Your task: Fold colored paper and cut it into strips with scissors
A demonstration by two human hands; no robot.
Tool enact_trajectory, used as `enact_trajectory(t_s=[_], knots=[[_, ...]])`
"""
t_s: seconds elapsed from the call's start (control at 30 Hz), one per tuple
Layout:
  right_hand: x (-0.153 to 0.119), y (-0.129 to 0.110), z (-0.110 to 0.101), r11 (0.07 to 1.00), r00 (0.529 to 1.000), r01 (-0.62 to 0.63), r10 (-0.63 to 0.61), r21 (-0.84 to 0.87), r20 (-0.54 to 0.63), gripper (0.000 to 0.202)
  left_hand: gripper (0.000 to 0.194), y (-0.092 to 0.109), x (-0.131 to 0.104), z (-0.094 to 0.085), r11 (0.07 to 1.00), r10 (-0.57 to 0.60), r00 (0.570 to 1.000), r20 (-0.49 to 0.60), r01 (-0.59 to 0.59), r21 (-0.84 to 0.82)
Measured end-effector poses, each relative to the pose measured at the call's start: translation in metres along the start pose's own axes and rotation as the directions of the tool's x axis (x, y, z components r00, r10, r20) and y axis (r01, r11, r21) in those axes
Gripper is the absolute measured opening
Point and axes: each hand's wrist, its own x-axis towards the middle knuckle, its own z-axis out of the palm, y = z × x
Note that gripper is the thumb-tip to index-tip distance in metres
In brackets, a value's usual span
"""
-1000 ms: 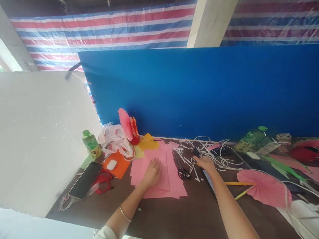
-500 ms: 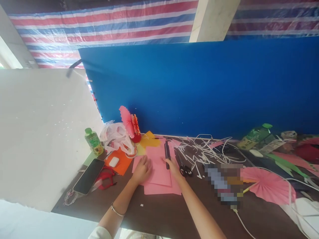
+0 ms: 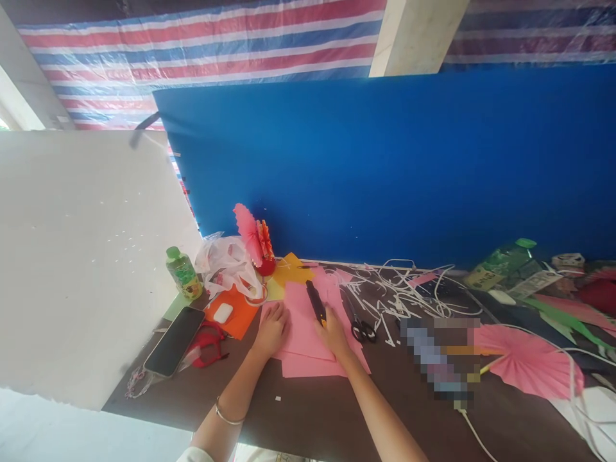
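Note:
Pink paper sheets (image 3: 301, 321) lie overlapped on the dark table before me. My left hand (image 3: 275, 326) rests palm down on their left part, fingers stretched out. My right hand (image 3: 333, 335) is closed round the near end of a black stapler (image 3: 315, 300), its far end pointing away over the paper. A bit of orange shows on it close to my fingers. Black-handled scissors (image 3: 362, 330) lie just right of the paper. Whether the stapler touches the sheets I cannot tell.
Left of the paper are an orange sheet (image 3: 238, 324), a white case (image 3: 222, 313), a phone (image 3: 174, 341) and a green-capped bottle (image 3: 184, 274). White paper strips and cables (image 3: 399, 289) tangle at the back right. A pink paper fan (image 3: 534, 364) lies right. A blue panel (image 3: 375, 173) stands behind.
The stapler has tilted leftward in my right hand, and its orange part now shows. The lower pink sheet's right corner has shifted right. My left hand stays on the paper.

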Motion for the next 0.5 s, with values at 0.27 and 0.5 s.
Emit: enact_trajectory(t_s=[0.27,0.5], knots=[[-0.001,0.001,-0.003,0.982,1.000,0.004,-0.006,-0.190,-0.014,0.035,0.039,0.002,0.004,-0.009,0.990,-0.033,0.999,-0.028,0.029,-0.140],[-0.014,0.002,-0.026,0.963,0.988,0.125,-0.099,-0.239,0.117,0.052,0.046,-0.009,0.030,-0.016,0.975,-0.074,0.995,-0.069,0.057,-0.216]])
